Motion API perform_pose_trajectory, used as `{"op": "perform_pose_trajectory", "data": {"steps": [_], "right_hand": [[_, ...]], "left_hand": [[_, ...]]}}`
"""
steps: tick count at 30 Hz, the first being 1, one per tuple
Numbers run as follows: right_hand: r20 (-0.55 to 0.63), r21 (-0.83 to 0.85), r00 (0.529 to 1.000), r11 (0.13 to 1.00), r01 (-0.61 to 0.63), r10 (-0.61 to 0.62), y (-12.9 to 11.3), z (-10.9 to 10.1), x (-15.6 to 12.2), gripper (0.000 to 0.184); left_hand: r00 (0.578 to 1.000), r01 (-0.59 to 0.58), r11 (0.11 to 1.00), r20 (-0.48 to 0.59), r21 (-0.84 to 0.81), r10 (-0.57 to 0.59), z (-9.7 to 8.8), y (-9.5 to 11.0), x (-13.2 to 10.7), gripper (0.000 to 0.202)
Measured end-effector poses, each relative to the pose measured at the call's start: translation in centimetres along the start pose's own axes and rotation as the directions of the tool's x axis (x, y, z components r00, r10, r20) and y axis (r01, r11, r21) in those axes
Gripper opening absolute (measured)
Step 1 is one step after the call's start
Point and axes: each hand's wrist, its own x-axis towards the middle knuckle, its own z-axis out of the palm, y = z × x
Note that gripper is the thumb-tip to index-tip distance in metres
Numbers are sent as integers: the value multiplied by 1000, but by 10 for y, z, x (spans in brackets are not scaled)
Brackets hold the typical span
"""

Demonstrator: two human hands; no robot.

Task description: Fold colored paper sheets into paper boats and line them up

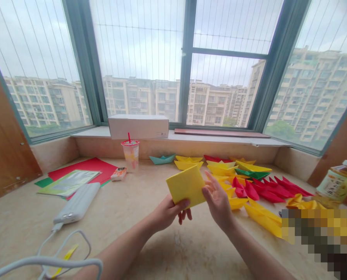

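Observation:
A folded square of yellow paper [185, 186] is held up above the stone counter, tilted toward the window. My left hand [173, 210] grips its lower left edge, thumb in front and fingers behind. At the paper's right edge, my right hand [218, 200] has its thumb against the corner, with the other fingers raised behind it. Beyond and to the right stand several folded paper boats: a teal boat [162, 159], yellow boats [221, 169], a green boat [252, 174] and red boats [269, 189].
At left lie red paper sheets [103, 168], a green-white packet [71, 182], a small orange-white pack [119, 174] and a white power bank [78, 204] with a cable [74, 261]. A lidded cup [131, 153] stands behind; a bottle [338, 182] is at right. A white box [138, 127] sits on the sill.

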Motion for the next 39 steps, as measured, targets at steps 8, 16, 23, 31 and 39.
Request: {"op": "perform_pose_trajectory", "data": {"steps": [8, 16, 23, 31, 39], "right_hand": [[227, 218, 960, 952, -216, 166, -3, -2, -1, 36], [126, 180, 968, 955, -236, 215, 0, -9, -3, 40], [156, 290, 950, 907, -305, 270, -2, -5, -4, 38], [191, 298, 977, 942, -154, 99, 9, 1, -3, 56], [329, -81, 935, 983, 166, -130, 8, -6, -5, 44]], "left_hand": [[999, 11, 999, -31, 51, -9, 4, -3, -5, 49], [992, 76, 973, 77, 217, -95, 2, -9, -5, 39], [984, 137, 976, 93, 171, -154, 8, 0, -9, 41], [993, 111, 989, -56, 99, -105, 5, 3, -6, 54], [987, 85, 995, -130, -58, -92, 3, 5, -5, 53]]}}
